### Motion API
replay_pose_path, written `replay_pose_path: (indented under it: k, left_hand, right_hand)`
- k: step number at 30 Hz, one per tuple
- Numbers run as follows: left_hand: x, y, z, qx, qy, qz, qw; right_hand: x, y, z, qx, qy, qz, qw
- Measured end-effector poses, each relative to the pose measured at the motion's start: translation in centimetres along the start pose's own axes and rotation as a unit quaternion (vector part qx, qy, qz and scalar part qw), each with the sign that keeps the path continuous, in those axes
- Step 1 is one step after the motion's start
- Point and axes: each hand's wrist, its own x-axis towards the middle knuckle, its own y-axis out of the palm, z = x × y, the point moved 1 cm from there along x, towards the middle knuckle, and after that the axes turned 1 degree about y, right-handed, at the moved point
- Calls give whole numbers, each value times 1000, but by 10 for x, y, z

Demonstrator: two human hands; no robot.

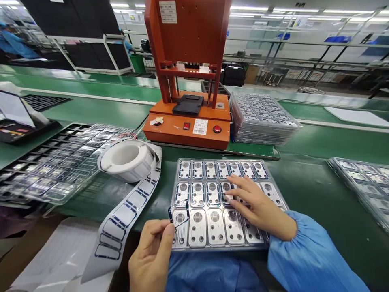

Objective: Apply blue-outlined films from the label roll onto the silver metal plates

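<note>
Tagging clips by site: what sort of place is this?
Likely a small-parts assembly factory: an orange press-like machine, metal-looking parts in rows, and a long green bench.

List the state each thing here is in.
Left hand: pinching a dark frame
Right hand: open, fingers over the front tray
Front tray: filled with metal plates
Label roll: partly unwound
Orange machine: gap above its black fixture
Tray stack: piled up
</note>
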Motion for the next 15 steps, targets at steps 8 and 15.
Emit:
replay_pose_path:
  k: [8, 15]
  left_hand:
    - [12, 20, -22, -16, 2, 111, 994]
    - [4, 81, -36, -180, -184, 208, 944]
  right_hand:
    - [-3, -12, 6, 95, 27, -94, 991]
    - [-13, -15, 11, 377, 170, -62, 908]
